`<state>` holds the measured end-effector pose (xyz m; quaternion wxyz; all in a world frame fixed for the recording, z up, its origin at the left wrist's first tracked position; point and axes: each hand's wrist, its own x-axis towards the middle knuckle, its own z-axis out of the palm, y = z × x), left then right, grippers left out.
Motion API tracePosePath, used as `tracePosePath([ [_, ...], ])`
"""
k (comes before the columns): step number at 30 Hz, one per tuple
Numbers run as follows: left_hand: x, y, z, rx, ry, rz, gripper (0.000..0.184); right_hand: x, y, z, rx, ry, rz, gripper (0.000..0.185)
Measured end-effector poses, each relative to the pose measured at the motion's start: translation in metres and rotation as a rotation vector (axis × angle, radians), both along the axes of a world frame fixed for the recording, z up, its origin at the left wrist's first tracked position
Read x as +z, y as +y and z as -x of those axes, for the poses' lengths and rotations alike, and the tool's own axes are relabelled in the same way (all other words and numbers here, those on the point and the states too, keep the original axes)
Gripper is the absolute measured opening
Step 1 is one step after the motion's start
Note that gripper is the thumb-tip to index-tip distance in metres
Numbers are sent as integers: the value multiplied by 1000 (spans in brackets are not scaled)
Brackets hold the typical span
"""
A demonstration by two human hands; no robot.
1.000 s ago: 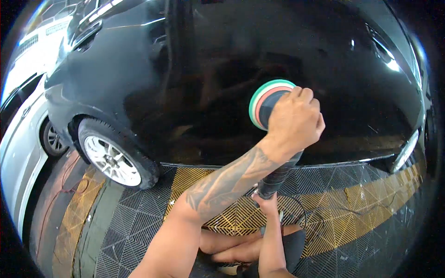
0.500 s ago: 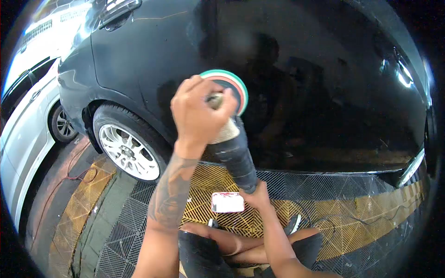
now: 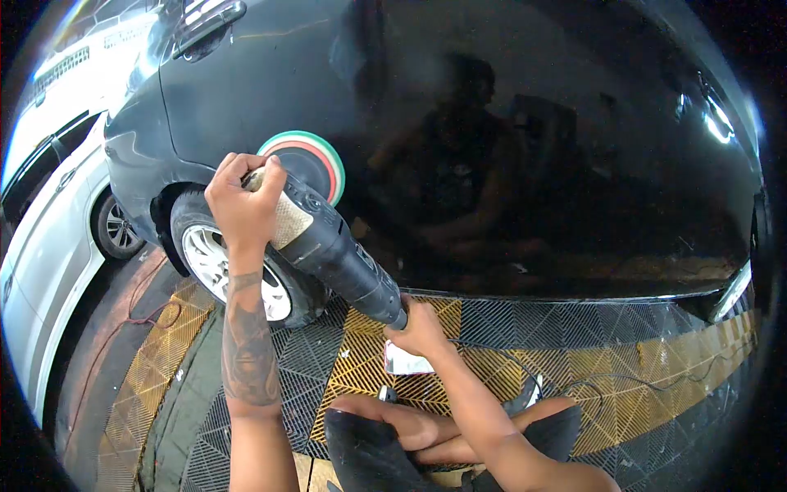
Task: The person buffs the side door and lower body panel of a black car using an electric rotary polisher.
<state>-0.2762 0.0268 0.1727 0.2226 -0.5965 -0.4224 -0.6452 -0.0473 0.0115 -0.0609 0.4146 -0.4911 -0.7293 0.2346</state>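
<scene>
A black car polisher (image 3: 348, 266) slants across the view, its round pad (image 3: 334, 168), ringed in green, white and red, against the black car door (image 3: 533, 189). My left hand (image 3: 246, 201) is closed around the front of the polisher's head, beside a light mesh-like covering (image 3: 293, 220). At the tail end, my right hand (image 3: 424, 330) grips the rear of the body. The pad's face is hidden, as it lies toward the door panel. A dim reflection of a person shows in the door paint.
A white-spoked wheel (image 3: 215, 258) stands just left of the polisher. A white card-like item (image 3: 406, 359) lies on the yellow and black floor tiles (image 3: 631, 385), partly behind my right hand. A dark cable (image 3: 508, 357) runs rightward. A white car (image 3: 53, 246) is at the left.
Both hands have moved left with the polisher, the pad shifting left and slightly down along the door. The tool now leans more, and its tail covers part of the white item.
</scene>
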Motion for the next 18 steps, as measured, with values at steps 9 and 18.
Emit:
tracePosePath([
  [9, 8, -6, -102, -149, 89, -2, 20, -29, -22, -58, -124, 111, 64, 48],
  [18, 4, -15, -227, -265, 276, -123, 16, -55, -51, -130, -180, 399, 75, 47],
])
